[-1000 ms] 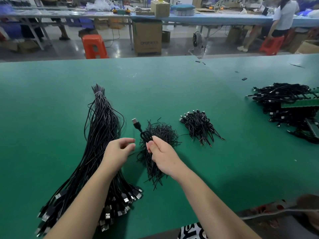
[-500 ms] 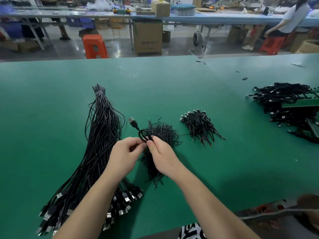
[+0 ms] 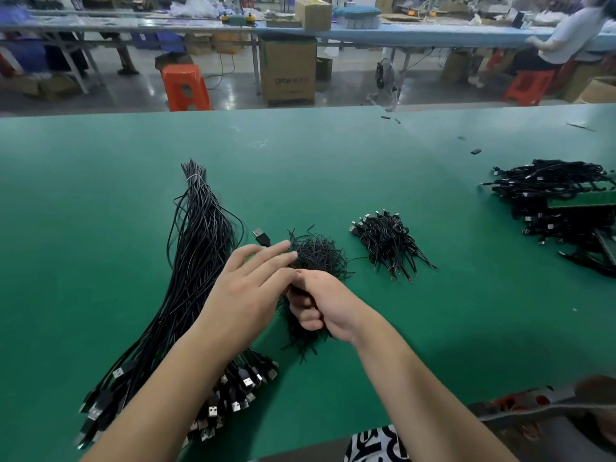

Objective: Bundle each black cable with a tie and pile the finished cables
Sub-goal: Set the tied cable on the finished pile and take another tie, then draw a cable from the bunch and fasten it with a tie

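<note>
A long sheaf of loose black USB cables point(image 3: 196, 261) lies on the green table point(image 3: 100, 195) at the left, plugs toward me. A tangled heap of black ties point(image 3: 318, 253) sits in the middle. My right hand point(image 3: 325, 305) is curled round a coiled black cable just in front of that heap; the cable's USB plug point(image 3: 261, 235) sticks out past my left fingers. My left hand point(image 3: 248, 291) has its fingers stretched out over the coil, toward the ties. A small pile of bundled cables point(image 3: 388, 241) lies to the right.
A larger heap of black cables point(image 3: 560, 208) with green strips lies at the table's right edge. Small black bits point(image 3: 476, 151) dot the far table. Beyond the table stand orange stools point(image 3: 185, 86), a cardboard box point(image 3: 288, 73) and another bench with a seated person point(image 3: 566, 35).
My right hand turned and dropped toward me, closing round the coiled cable. My left hand came across from the sheaf, met the right, then opened its fingers over the coil.
</note>
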{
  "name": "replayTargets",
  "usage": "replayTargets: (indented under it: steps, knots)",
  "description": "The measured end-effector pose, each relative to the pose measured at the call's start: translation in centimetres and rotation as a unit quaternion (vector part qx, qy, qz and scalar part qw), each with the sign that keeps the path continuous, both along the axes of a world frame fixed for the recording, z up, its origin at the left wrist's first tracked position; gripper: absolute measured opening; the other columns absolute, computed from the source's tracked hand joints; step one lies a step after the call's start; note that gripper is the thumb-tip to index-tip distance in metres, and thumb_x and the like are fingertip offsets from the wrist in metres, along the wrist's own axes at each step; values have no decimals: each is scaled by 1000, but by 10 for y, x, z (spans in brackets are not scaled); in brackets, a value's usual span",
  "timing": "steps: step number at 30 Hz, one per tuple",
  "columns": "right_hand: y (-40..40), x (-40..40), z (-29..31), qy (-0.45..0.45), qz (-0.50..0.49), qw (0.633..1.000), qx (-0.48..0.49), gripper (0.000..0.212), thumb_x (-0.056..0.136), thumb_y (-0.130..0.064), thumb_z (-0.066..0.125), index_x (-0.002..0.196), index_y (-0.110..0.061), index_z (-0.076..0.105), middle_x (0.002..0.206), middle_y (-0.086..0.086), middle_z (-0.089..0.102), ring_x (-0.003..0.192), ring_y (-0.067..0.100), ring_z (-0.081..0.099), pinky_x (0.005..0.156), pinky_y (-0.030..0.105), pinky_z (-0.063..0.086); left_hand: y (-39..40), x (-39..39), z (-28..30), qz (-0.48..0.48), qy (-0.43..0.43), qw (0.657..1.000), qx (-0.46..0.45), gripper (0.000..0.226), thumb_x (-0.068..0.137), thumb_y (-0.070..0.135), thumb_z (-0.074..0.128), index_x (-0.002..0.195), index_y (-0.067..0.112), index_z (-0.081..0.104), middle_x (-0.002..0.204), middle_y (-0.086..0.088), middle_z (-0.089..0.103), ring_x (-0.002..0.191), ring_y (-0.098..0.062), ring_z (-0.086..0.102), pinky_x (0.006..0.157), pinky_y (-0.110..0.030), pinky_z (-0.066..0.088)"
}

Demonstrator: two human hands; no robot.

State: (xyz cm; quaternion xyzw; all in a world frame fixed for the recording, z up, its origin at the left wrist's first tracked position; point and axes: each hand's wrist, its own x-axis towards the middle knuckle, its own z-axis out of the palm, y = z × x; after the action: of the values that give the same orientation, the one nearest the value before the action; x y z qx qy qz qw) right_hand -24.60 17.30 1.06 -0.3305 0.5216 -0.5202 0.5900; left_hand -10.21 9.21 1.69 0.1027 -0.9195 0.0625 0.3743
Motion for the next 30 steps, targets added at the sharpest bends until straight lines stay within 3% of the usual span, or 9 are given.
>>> replayTargets:
  steps: [3, 7, 11, 13, 15, 19, 22, 26, 30]
  knots:
    - [0, 2, 0, -32, 27, 999, 6, 35, 93, -34, 50, 60, -31, 60, 62, -4, 36, 50, 10, 23, 40, 21, 19, 1, 0, 0, 0, 0, 1000, 26, 25, 84, -9, 59, 90, 12, 72, 108, 2, 75, 111, -15, 68, 97, -42, 48]
    - [0, 2, -7, -82, 50, 995, 35, 25, 92, -28, 42, 70, -21, 54, 59, -6, 34, 45, 7, 23, 37, 19, 20, 4, 1, 1, 33, 17, 989, 140, 14, 94, 10, 57, 88, 15, 69, 81, 12, 68, 77, -12, 64, 75, -39, 44]
    - [0, 6, -9, -87, 24, 995, 34, 21, 85, -36, 47, 74, -19, 48, 57, -9, 32, 43, 7, 20, 36, 19, 20, 11, -1, 4, 49, 62, 953, 292, 8, 96, 12, 60, 93, 17, 66, 84, 14, 63, 79, -4, 55, 74, -28, 44]
    - [0, 6, -7, -15, 19, 1000, 3, 26, 86, -45, 50, 74, -22, 45, 57, -11, 31, 45, 7, 19, 38, 20, 20, 14, -3, 6, 57, 85, 931, 351, 12, 95, 8, 63, 94, 19, 66, 84, 15, 64, 79, -3, 59, 73, -19, 45]
    - [-1, 6, -3, 122, 10, 992, -42, 33, 89, -53, 49, 71, -27, 40, 57, -14, 32, 46, 6, 24, 41, 19, 23, 16, -6, 9, 70, 109, 909, 396, 16, 95, 8, 62, 92, 22, 65, 79, 16, 65, 75, 2, 59, 66, -8, 41]
    - [0, 5, 0, 418, -7, 901, -114, 43, 96, -58, 32, 69, -24, 37, 62, -9, 42, 55, 7, 37, 53, 25, 32, 18, -9, 11, 95, 140, 876, 451, 19, 97, 13, 61, 87, 28, 65, 84, 25, 66, 66, 5, 56, 59, -5, 39]
    - [2, 5, -1, 502, -21, 853, -140, 37, 103, -45, 33, 71, -27, 33, 64, -7, 45, 58, 10, 41, 58, 32, 32, 19, -10, 12, 107, 148, 863, 471, 21, 97, 16, 62, 84, 33, 63, 83, 24, 66, 69, -1, 60, 60, -9, 42]
    - [4, 5, 0, 545, -32, 826, -138, 35, 107, -32, 39, 73, -29, 32, 67, -11, 42, 62, 14, 40, 63, 33, 30, 14, -12, 12, 125, 120, 837, 518, 17, 95, 22, 65, 82, 32, 67, 78, 17, 68, 68, -9, 61, 63, -24, 49]
    - [10, 3, 0, 601, -9, 785, -150, 22, 106, -25, 44, 86, -20, 46, 75, -8, 48, 70, 22, 45, 66, 30, 30, 7, -9, 14, 104, 91, 791, 597, 13, 90, 20, 71, 79, 24, 75, 73, 9, 72, 69, -10, 65, 67, -26, 53]
